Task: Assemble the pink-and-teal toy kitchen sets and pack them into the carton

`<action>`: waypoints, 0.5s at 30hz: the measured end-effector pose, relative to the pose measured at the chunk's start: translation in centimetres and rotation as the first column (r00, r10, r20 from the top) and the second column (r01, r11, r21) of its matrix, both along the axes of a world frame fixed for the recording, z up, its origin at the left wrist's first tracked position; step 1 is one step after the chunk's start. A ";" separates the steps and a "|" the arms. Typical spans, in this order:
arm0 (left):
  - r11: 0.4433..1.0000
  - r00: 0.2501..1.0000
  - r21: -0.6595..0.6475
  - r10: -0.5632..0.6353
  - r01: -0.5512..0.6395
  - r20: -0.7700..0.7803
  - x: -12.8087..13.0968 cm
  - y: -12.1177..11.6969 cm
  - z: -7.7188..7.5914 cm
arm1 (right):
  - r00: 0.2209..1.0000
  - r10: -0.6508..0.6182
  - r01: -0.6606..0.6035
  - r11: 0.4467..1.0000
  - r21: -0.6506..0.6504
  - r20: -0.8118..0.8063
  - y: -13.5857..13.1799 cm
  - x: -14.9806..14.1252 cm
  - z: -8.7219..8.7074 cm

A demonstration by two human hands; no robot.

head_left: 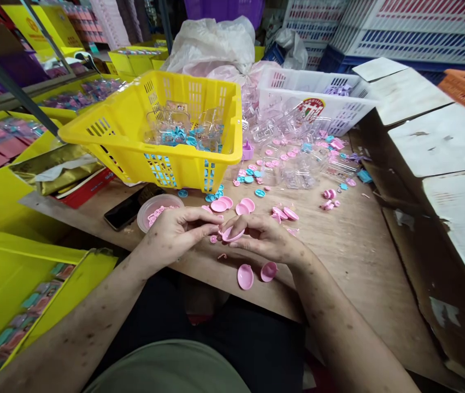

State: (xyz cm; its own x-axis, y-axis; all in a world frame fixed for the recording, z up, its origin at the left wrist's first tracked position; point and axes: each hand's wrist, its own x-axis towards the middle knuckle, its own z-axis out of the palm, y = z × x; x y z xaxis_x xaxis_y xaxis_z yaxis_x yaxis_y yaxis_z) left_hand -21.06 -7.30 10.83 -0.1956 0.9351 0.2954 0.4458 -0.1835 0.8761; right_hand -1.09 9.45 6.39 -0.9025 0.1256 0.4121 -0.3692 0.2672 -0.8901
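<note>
No clearly legible text.

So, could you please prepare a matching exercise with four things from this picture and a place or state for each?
1. One pink oval shell
2. Yellow basket
3. Smartphone
4. Round plastic tub

A. Lies flat on the tabletop
B. Contains small pink pieces
C. Held in the right hand
D. Contains clear plastic cases and blue pieces

Pairs: 1-C, 2-D, 3-A, 4-B
</note>
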 end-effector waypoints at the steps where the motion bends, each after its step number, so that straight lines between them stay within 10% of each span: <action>1: 1.000 1.000 0.005 0.004 -0.004 0.004 0.0 0.0 0.0 | 1.000 0.003 -0.003 1.000 -0.002 -0.008 0.0 0.0 0.0; 15: 0.992 0.993 0.034 -0.119 0.120 -0.027 -0.3 -0.4 -0.1 | 1.000 -0.014 0.015 0.999 0.031 -0.010 -0.3 0.1 -0.1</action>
State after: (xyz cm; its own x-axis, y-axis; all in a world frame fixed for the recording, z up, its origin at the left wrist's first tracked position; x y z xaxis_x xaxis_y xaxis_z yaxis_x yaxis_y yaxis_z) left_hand -21.36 -7.70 10.72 -0.0754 0.9401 0.3324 0.4404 -0.2677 0.8570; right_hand -0.98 9.18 6.28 -0.8966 0.1256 0.4247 -0.3738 0.2999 -0.8777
